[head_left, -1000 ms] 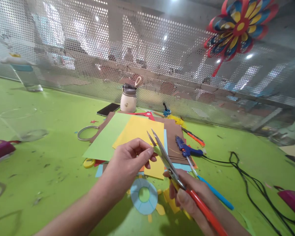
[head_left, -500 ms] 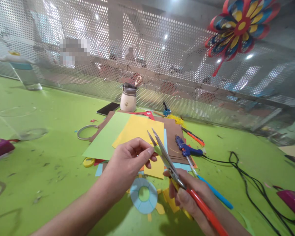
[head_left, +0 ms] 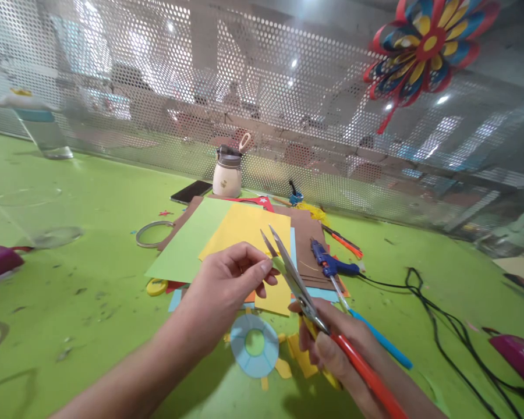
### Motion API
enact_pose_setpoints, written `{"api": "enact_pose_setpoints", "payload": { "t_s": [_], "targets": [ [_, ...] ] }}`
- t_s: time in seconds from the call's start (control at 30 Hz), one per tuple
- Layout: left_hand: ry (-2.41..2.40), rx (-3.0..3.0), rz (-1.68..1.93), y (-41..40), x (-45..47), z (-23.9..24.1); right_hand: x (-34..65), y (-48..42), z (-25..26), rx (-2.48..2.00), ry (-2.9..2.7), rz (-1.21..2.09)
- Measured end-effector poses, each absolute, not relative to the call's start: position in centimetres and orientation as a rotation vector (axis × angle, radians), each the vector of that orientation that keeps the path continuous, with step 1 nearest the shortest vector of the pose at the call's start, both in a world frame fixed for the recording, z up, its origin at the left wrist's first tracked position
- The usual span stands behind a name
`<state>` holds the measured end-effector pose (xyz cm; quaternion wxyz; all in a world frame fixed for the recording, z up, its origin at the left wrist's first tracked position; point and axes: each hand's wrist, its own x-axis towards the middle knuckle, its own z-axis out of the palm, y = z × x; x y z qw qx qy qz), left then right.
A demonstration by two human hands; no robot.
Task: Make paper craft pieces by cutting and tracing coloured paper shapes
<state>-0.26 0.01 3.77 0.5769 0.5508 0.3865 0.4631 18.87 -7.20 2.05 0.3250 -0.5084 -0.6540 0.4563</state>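
Note:
My left hand (head_left: 233, 279) pinches a small green paper piece (head_left: 278, 265) between thumb and forefinger. The paper lies between the parted blades of a pair of scissors (head_left: 296, 284) with a long red handle. My right hand (head_left: 343, 343) is wrapped round the scissors, and a yellow part shows under its fingers. On the table below my hands lies a light blue paper ring (head_left: 254, 356) with yellow paper pieces (head_left: 283, 368) around it. Behind the hands, a yellow sheet (head_left: 253, 230) overlaps a light green sheet (head_left: 186, 244), both on brown sheets (head_left: 308, 247).
A blue glue gun (head_left: 332, 265) rests on the right of the stack, its black cord (head_left: 436, 326) running right. Tape ring (head_left: 138, 240), phone (head_left: 191, 191) and cream bottle (head_left: 227, 179) stand or lie behind. At left is a clear cup (head_left: 30, 215). A perforated screen (head_left: 262, 128) borders the table.

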Motion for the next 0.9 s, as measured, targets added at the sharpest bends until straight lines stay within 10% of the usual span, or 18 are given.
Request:
{"api": "enact_pose_setpoints", "payload": {
  "t_s": [0.9],
  "targets": [
    [0.874, 0.944, 1.323, -1.6, 1.2, 3.5, 17.5, -6.4, -0.8, -1.133, -1.469, 1.3]
  ]
}}
